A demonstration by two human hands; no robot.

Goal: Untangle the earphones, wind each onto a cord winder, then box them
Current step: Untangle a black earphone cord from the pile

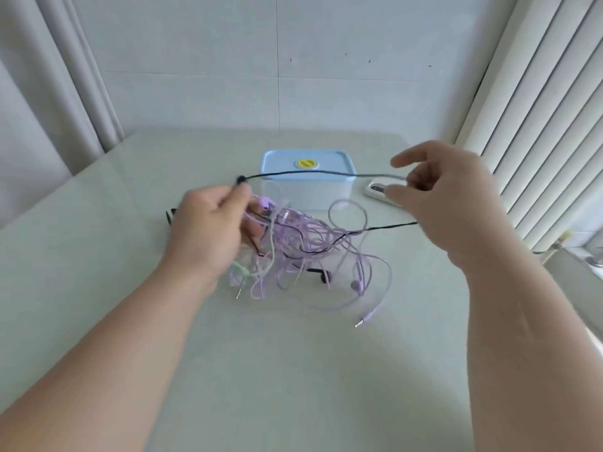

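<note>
Two hands, held apart, stretch one black cord (313, 172) level above a knot of earphones.

The left hand (208, 230) pinches the cord just below a small black bead, its lower fingers curled into the tangle (303, 249). The right hand (450, 203) nips the far end between thumb and a bent finger, forefinger lifted. The tangle lies on the table (293, 370) between and below the hands: mostly lilac wire, with pale green and black strands through it. A second black strand runs from it under the right hand. A lilac jack plug (367, 319) trails out toward the right forearm. Beyond the hands, behind the taut cord, stands a clear box (306, 190) with its blue lid on. A white object (378, 189) lies under the right fingertips, partly hidden.
</note>
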